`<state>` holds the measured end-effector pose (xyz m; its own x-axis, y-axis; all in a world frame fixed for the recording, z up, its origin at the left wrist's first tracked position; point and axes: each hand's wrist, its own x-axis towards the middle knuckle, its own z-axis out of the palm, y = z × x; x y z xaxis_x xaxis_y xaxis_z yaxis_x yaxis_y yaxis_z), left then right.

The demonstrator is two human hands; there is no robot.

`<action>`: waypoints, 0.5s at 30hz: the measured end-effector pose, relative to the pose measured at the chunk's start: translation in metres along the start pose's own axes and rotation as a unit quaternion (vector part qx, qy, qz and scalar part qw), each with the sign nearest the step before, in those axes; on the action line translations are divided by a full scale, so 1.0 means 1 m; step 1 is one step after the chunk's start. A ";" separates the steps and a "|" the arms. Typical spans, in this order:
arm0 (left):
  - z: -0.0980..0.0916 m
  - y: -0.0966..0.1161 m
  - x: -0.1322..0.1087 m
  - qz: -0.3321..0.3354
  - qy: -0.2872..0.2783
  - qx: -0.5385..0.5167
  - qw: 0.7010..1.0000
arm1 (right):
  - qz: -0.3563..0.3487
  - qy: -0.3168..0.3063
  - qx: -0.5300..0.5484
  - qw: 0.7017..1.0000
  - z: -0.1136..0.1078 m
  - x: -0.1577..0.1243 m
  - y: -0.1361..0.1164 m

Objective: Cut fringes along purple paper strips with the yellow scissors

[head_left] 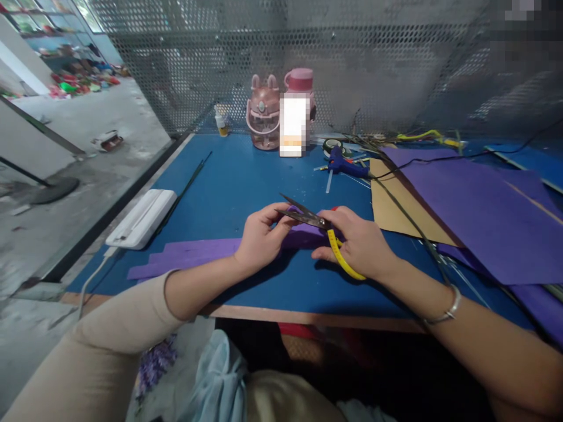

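My right hand is closed around a pair of scissors. Their dark blades are parted and point left; a curved yellow band with dark marks, apparently part of the handle, shows below the palm. My left hand pinches a small purple piece at the blades, mostly hidden by the fingers. Whether it is paper or thin foam, I cannot tell. Flat purple strips lie on the blue table beneath and left of my hands. More purple material shows between the two hands.
A white power strip-like box with a cable sits left. At the back stand a pink bottle, a small dropper bottle and a lit screen. Right are a blue glue gun, brown sheet and purple sheets.
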<state>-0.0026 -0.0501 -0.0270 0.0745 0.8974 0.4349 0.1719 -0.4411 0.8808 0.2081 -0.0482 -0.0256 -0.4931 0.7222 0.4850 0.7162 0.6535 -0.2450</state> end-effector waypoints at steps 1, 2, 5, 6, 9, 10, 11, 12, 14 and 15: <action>0.000 0.001 0.000 0.007 -0.005 0.008 1.000 | -0.004 0.001 0.009 1.000 0.000 0.000 0.001; -0.001 0.001 0.000 0.014 -0.010 0.014 1.000 | -0.008 0.002 0.017 1.000 0.001 -0.001 0.002; -0.001 0.001 -0.001 0.028 -0.008 0.022 0.999 | -0.014 0.013 0.027 0.999 0.002 -0.001 0.005; -0.001 0.001 -0.001 0.028 -0.004 0.025 0.999 | -0.016 0.017 0.027 0.999 0.002 -0.001 0.005; -0.001 0.001 -0.003 0.029 0.002 0.027 0.999 | -0.023 0.029 0.022 0.999 0.002 -0.001 0.006; -0.001 0.001 -0.003 0.031 0.001 0.025 0.999 | -0.026 0.033 0.020 0.999 0.002 -0.001 0.007; -0.001 0.001 -0.003 0.033 -0.001 0.021 0.999 | -0.027 0.036 0.019 0.999 0.002 -0.001 0.007; -0.001 0.002 -0.004 0.035 -0.003 0.019 0.999 | -0.028 0.040 0.020 0.999 0.002 -0.001 0.007; -0.002 0.004 -0.004 0.039 -0.007 0.019 0.999 | -0.027 0.043 0.026 0.998 0.002 -0.001 0.008; -0.002 0.005 -0.004 0.042 -0.007 0.021 0.999 | -0.027 0.044 0.030 0.998 0.002 -0.001 0.008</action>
<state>-0.0037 -0.0557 -0.0241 0.1049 0.8575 0.5037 0.2061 -0.5142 0.8325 0.2133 -0.0427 -0.0301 -0.4829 0.6654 0.5693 0.6574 0.7049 -0.2662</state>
